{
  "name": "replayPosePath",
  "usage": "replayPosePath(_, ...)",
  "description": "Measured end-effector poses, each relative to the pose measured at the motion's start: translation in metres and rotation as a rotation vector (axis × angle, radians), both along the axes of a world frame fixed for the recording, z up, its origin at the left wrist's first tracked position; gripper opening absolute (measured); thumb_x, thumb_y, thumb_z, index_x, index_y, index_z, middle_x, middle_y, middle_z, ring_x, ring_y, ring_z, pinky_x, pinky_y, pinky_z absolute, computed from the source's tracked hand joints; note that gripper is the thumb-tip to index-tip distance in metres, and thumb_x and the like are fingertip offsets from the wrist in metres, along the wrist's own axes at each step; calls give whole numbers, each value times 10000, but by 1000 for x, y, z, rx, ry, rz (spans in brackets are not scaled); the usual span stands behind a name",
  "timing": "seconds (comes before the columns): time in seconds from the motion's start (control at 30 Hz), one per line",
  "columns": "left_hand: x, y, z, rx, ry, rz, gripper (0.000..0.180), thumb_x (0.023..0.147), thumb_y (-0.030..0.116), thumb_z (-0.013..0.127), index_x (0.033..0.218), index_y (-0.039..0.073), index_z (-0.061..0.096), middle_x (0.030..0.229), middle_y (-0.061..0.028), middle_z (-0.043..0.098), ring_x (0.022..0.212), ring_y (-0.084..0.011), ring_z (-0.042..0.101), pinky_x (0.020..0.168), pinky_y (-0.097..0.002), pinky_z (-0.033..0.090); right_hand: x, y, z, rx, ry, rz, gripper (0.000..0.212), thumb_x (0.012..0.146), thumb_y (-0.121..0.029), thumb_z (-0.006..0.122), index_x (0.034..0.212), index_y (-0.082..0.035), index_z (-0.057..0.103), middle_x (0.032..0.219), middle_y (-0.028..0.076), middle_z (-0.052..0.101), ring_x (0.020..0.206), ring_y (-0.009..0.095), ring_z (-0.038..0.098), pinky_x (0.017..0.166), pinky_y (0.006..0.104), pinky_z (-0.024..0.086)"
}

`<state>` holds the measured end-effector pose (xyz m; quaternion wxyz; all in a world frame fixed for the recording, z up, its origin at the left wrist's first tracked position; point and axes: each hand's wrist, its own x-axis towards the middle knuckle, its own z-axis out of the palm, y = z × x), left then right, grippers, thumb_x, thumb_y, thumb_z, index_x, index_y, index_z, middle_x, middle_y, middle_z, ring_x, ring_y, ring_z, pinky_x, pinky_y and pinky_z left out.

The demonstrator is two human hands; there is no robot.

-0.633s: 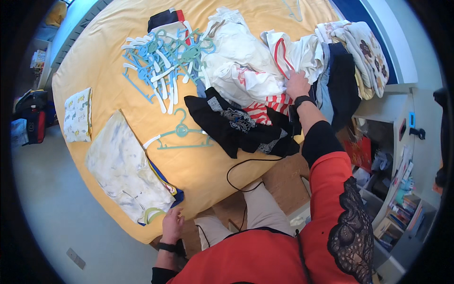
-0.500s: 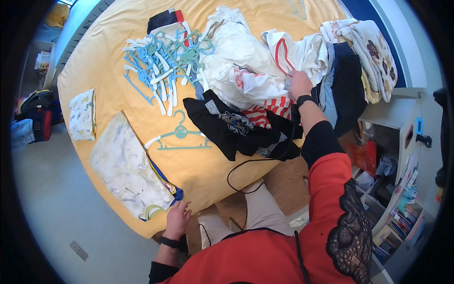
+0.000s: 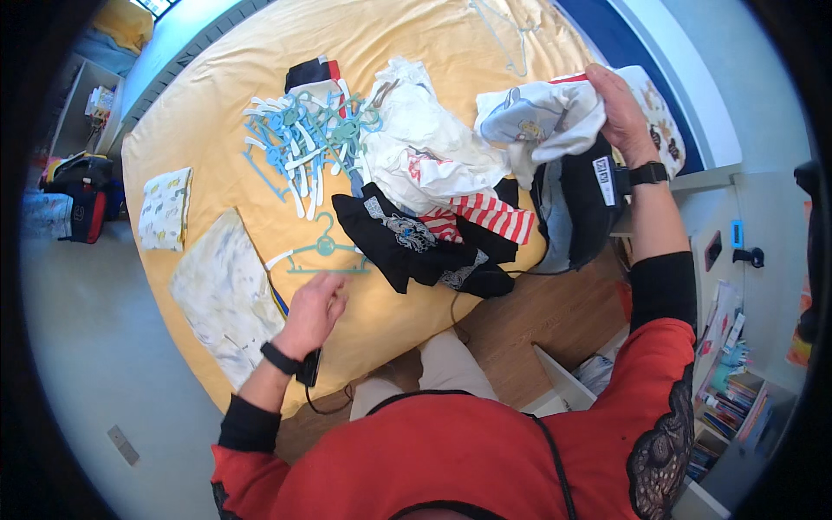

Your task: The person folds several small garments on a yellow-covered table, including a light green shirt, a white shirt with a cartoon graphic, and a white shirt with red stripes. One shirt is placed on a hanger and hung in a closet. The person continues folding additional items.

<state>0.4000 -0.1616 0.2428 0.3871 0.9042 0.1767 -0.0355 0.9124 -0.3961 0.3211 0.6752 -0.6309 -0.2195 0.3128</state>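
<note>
- The right hand [image 3: 619, 111] is raised over the right side of the bed [image 3: 390, 325], its fingers grasping a white garment [image 3: 548, 111] by its red-trimmed edge.
- That garment hangs from the grip, a bluish print facing up, above a dark folded garment [image 3: 579, 217] with a pale label.
- The left hand [image 3: 314, 314] is over the near part of the bed, fingers released and loosely bent, holding nothing.
- Just beyond the left hand lies a single green hanger [image 3: 324, 247], flat on the yellow sheet.
- To its left is a pale, mottled garment [image 3: 224, 299]; farther left, a folded white patterned cloth [image 3: 165, 208].
- To its right, a black garment [image 3: 412, 244] with silvery print lies beside a red-and-white striped garment [image 3: 498, 217] and a heap of white clothes [image 3: 433, 147].
- Blue, green and white hangers [image 3: 299, 139] lie tangled left of that heap.
</note>
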Motion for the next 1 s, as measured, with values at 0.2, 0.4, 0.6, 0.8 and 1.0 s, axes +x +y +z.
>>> replayPosePath(0.2,49,-9,59,-61,-433,-38,252,885,59,635,1136,50,657,1013,-161,644,957,-366,623,828,-425,505,-120,-23,177,-173,-456,396,280,972,-305,667,803,-112,556,762,-62,519,710,34,500,633,200,423)
replayPosePath(0.4,40,-30,155,-136,-869,-252,326,1007,166,559,1306,55,628,1276,-127,652,1188,-268,609,1015,-347,460,-279,-27,273,-215,-748,736,426,824,-373,790,740,-108,468,713,-27,421,673,101,415,610,255,352)
replayPosePath(0.6,-44,-80,199,-786,-562,-600,243,1009,233,608,1131,26,643,976,-32,639,930,-97,559,850,-284,484,-434,-28,254,-363,-992,858,345,820,-181,761,796,-60,439,725,58,420,667,247,444,619,332,392)
replayPosePath(0.8,-169,-90,162,-721,-162,-581,177,969,206,669,963,33,628,764,-32,550,744,-108,508,676,-287,440,-527,-60,209,-259,-780,849,191,830,-11,663,857,-30,475,777,153,514,736,374,548,651,410,448)
replayPosePath(1.0,-253,-67,137,-614,37,-404,245,977,245,661,917,8,645,722,-57,556,695,-127,498,654,-296,440,-565,-100,181,-236,-646,802,162,823,20,662,912,-19,531,822,153,561,784,375,590,681,407,474)
